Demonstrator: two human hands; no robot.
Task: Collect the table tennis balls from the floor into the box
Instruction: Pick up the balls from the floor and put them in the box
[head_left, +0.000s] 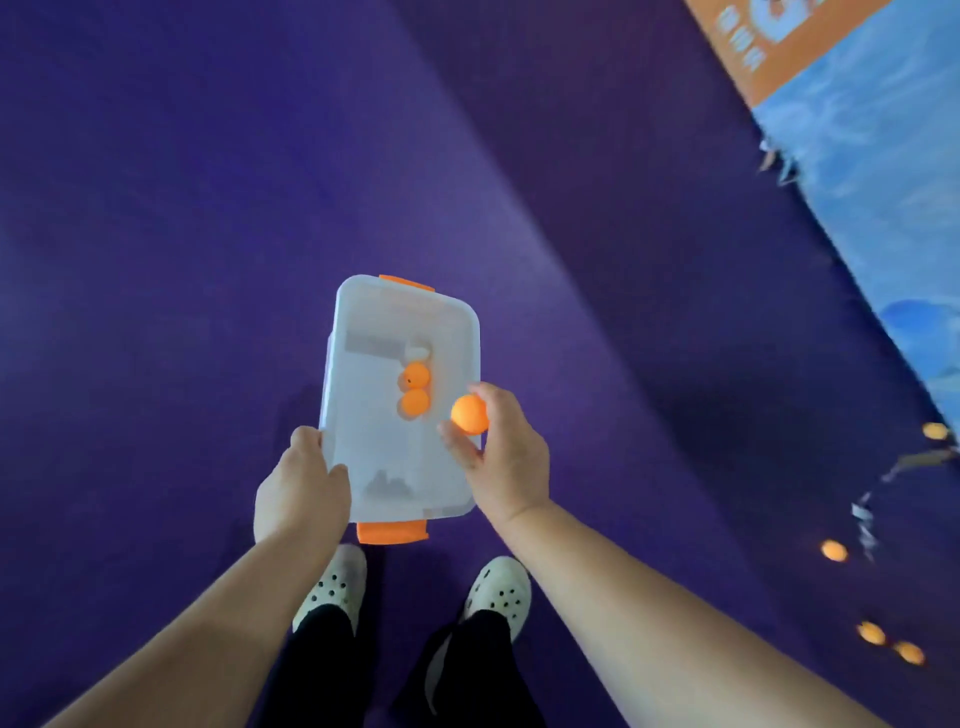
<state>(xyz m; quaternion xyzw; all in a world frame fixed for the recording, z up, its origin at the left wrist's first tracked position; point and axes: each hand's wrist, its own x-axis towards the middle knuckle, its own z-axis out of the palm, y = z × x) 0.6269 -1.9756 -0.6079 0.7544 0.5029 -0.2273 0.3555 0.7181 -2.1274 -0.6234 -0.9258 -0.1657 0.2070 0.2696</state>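
- Head camera, looking straight down: I see the left hand (301, 483) gripping a translucent rectangular plastic box with orange end latches (374, 312) at its 7 o'clock corner. The thumb is hooked over the rim and most of the fingers are hidden underneath.
- The right hand (511, 462) pinches one orange table tennis ball (469, 414) between thumb and fingertips at the box's 4 o'clock edge. I cannot tell whether the ball touches the rim.
- Two more orange balls, the farther (416, 375) and the nearer (414, 401), lie touching each other inside the open box, just right of its middle.
- The box is held above a dark purple matted floor (208, 208), just ahead of a pair of white perforated clogs (335, 587) and black trouser legs (322, 670).
- Four loose orange balls lie on the floor between 3 and 5 o'clock of the frame: one (935, 430), another (834, 550), and a close pair (871, 632) (909, 652).
- A blue and orange printed barrier (857, 156) runs from 1 to 3 o'clock.
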